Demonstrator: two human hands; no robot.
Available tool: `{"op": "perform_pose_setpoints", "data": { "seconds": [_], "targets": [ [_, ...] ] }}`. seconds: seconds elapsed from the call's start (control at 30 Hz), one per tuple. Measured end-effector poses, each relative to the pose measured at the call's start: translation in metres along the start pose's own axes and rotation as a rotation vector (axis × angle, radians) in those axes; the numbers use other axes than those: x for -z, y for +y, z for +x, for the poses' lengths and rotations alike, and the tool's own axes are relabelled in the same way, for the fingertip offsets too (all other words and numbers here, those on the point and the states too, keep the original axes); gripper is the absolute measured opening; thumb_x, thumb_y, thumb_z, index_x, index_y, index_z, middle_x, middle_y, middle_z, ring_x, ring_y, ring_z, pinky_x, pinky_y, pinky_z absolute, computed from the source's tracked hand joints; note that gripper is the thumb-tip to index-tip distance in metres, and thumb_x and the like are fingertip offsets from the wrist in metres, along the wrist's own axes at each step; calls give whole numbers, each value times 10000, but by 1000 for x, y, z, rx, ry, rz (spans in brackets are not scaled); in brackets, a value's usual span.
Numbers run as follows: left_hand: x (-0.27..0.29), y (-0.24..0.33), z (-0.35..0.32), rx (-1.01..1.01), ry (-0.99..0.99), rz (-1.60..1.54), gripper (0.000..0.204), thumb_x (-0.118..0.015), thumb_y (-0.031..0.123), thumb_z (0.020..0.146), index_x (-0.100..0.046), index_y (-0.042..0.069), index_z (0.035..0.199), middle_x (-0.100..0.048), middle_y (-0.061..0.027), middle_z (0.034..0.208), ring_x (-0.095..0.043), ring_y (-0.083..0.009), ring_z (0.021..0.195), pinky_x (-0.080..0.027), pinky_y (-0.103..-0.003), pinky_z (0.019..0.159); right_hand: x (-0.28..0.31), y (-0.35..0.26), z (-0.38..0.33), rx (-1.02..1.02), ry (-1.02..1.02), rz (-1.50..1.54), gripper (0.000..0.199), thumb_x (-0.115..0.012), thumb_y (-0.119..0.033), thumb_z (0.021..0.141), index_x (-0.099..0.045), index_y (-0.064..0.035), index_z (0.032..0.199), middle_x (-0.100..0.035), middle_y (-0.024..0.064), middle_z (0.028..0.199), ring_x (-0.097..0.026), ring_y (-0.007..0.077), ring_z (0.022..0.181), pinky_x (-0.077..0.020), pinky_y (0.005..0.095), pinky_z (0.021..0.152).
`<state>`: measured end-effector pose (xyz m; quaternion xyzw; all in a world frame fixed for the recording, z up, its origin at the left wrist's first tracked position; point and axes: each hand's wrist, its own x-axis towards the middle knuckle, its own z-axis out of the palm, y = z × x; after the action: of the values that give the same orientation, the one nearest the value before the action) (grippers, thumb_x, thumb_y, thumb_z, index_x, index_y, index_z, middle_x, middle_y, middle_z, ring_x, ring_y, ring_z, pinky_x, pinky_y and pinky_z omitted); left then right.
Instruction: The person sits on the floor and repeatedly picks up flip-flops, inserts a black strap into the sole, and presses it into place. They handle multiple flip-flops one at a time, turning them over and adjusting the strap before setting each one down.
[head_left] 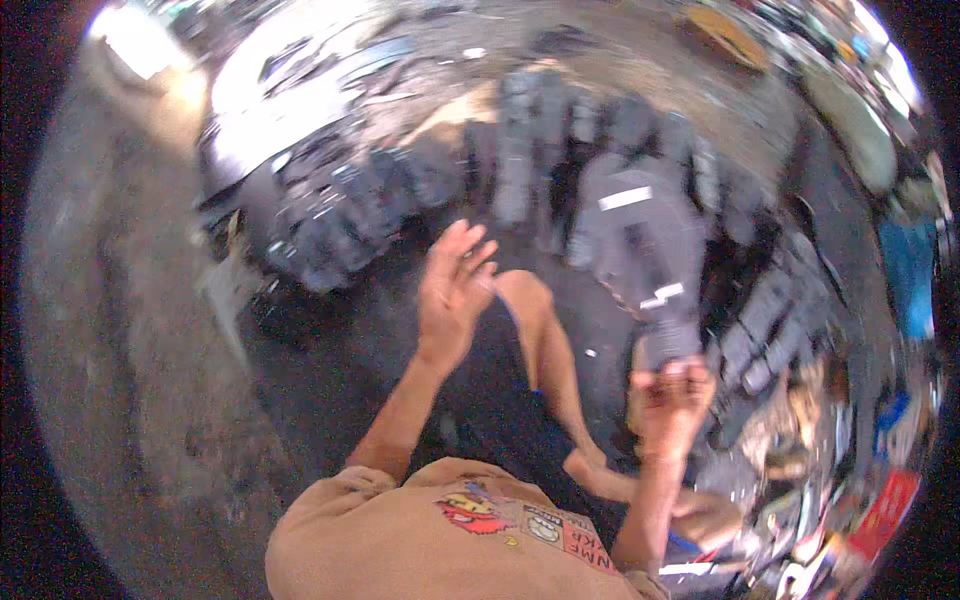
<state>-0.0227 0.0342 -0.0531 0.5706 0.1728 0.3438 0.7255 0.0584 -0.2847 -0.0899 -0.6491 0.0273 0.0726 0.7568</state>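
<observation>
My right hand (pixel 677 390) is closed around the narrow near end of a dark grey, rounded flat piece (pixel 655 230), broad at its far end and marked with pale bright patches. Motion blurs this piece, so I cannot make out its exact kind. My left hand (pixel 452 290) is raised over the dark floor, its fingers apart and nothing in them. It hovers close to my bent bare knee (pixel 527 292), touching no dark piece.
Rows of dark grey blocky pieces (pixel 515 150) curve around the far side. More stacked dark pieces (pixel 775 320) lie at the right. Mixed clutter, including a red item (pixel 885 515) and a blue one (pixel 908 275), fills the right edge. A yellowish basin-like thing (pixel 728 38) stands farther back.
</observation>
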Motion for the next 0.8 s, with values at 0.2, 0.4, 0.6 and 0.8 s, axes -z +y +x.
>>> {"op": "perform_pose_setpoints", "data": {
  "seconds": [0.2, 0.4, 0.6, 0.8],
  "targets": [
    [-138, 57, -59, 61, -543, -151, 402, -688, -38, 1031, -508, 2, 1388, -662, -138, 1330, -642, -208, 1268, -520, -374, 1091, 14, 38, -54, 46, -18, 307, 206, -718, -73, 1061, -655, -53, 1256, -734, 73, 1224, -714, 177, 1110, -616, 429, 1013],
    [-177, 58, -77, -414, -1006, 127, 240, -694, -84, 984, -664, -8, 1209, -651, -202, 1319, -662, -325, 1311, -553, -405, 1096, 67, -37, -63, 230, 98, -389, 648, -736, 42, 897, -510, 32, 1504, -608, 196, 1480, -584, 321, 1391, -446, 470, 1194],
    [-183, 55, -94, -520, -1222, 108, 279, -704, -79, 939, -678, 74, 1171, -597, -301, 1515, -583, -472, 1437, -441, -626, 1206, 76, -129, -97, 687, 14, -683, 608, -789, 48, 676, -713, 9, 1278, -731, 183, 1290, -713, 388, 1229, -587, 475, 1053],
    [-186, 65, -104, -420, -1223, 28, 353, -738, -66, 932, -638, 62, 1245, -704, -273, 1398, -645, -450, 1380, -410, -663, 1209, 75, -130, -104, 826, 79, -684, 542, -849, -84, 658, -775, 19, 1185, -763, 182, 1215, -755, 364, 1167, -630, 447, 982]
  ]
}}
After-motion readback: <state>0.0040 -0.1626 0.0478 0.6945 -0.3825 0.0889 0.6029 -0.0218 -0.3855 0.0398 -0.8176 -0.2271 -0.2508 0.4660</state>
